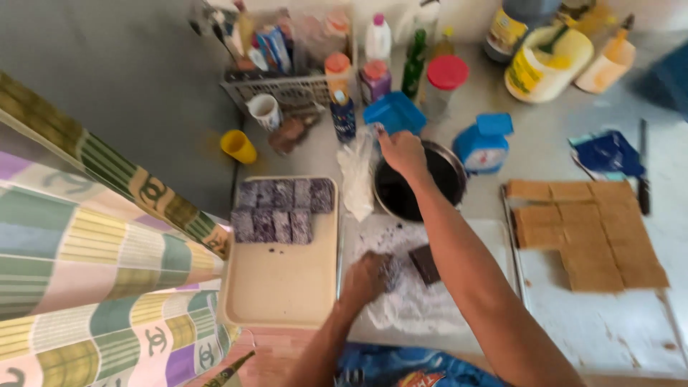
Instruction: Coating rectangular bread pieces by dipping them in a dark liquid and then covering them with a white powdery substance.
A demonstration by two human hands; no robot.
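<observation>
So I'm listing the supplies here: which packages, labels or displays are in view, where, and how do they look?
Large jar: back right, pale tub lying tilted, yellow label.
Dark bottle: beside it, yellow label.
Blue cartons: upright in the wire basket, back left.
Kitchen scale: right of the dark bowl, blue, white dial.
Blue wrapper: flat, far right.

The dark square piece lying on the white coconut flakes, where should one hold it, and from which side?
The dark square piece lies flat on the white flakes, its top wet-looking. It is probably best pinched by two opposite side edges, coming from above on its right, since the left hand is busy beside its left edge and the right hand is over the dark bowl.
</observation>
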